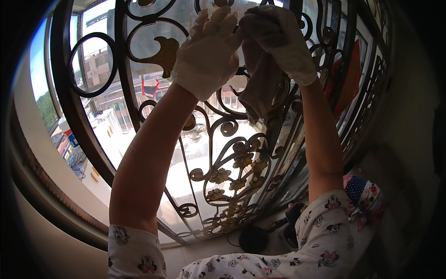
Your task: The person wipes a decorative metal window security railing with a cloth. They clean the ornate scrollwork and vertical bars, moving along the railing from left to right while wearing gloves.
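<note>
My right hand (291, 45), in a thin whitish glove, grips a dark greyish cloth (259, 76) whose loose end hangs down in front of the grille. Beside it, to the left, my left hand (207, 57) is raised in a similar glove, its back towards me. Its fingers point up and are slightly apart; the palm side is hidden, so contact with the bars is unclear. Both hands are at the upper part of a dark wrought-metal door grille (228, 128) with scrolls. A gold-coloured metal leaf (163, 52) shows just left of my left hand.
Gold-toned metal flowers (219, 175) decorate the lower grille, with glass behind it. A red hanging decoration (348, 80) is at right. A black round-based object (253, 239) stands on the tiled floor near my body. Patterned fabric (364, 195) lies beyond my right elbow.
</note>
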The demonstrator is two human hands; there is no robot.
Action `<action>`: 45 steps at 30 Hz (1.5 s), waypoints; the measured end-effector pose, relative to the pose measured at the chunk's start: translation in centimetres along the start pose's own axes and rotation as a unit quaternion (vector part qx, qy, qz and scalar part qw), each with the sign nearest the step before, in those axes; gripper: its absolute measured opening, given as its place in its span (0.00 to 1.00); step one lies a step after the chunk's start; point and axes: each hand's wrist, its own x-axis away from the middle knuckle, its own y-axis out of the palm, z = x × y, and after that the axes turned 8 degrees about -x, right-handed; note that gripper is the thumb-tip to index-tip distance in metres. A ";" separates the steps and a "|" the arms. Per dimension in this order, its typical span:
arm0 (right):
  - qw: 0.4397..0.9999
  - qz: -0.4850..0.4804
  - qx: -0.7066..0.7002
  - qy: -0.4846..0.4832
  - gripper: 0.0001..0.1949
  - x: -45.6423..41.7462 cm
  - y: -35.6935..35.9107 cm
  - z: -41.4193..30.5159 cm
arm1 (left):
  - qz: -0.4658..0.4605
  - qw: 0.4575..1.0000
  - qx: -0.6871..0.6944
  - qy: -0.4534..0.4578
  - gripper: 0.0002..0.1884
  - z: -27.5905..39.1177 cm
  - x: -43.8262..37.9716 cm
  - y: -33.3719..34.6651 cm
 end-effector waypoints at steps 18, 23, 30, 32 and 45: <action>0.933 0.324 0.110 -0.109 0.02 -2.2 7.4 2.6 | 0.003 1.000 -0.013 -0.007 0.35 0.2 0.0 -0.2; 0.992 0.097 0.056 0.055 0.14 1.8 3.5 2.1 | -0.027 0.999 0.034 0.006 0.34 -0.6 0.1 -0.9; 0.927 0.125 0.278 -0.219 0.10 -1.7 2.6 4.2 | -0.003 1.000 0.019 0.020 0.32 -0.5 0.1 0.1; 0.917 0.119 0.322 -0.202 0.10 -1.5 2.5 3.7 | 0.005 0.999 0.029 0.018 0.32 -0.5 0.0 0.2; 0.962 0.096 0.243 -0.083 0.11 0.1 3.7 2.7 | 0.020 1.000 -0.002 -0.019 0.35 0.7 -0.4 -0.4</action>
